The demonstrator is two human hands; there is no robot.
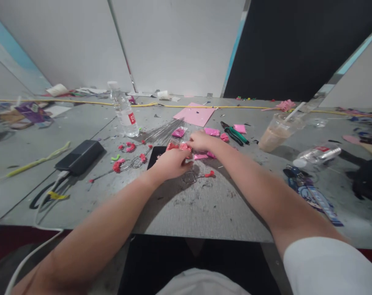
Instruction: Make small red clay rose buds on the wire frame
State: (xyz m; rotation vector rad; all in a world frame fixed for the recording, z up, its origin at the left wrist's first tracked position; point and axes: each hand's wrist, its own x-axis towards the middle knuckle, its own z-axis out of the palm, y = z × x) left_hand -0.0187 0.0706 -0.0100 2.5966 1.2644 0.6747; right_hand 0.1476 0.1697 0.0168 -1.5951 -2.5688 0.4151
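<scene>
My left hand (174,161) is curled, its fingertips against a small clear packet of red clay (185,146). From the other side my right hand (201,141) pinches the same packet; its fingertips are partly hidden. Another red packet (173,145) lies just behind my left hand. Beneath that hand shows a black phone-like slab (153,155). Close in front lies a bent wire loop (189,177) with red clay (209,174) on its end. Pink packets (212,131) and a magenta packet (179,132) lie around my right hand.
Bundled thin wires (164,131), pink paper (195,114) and green-handled pliers (237,134) lie behind. A water bottle (124,112) and a power bank (80,157) are left. Right are an iced drink (275,133), a fallen bottle (316,155) and keychains (315,196). A yellow cord (180,106) crosses the back.
</scene>
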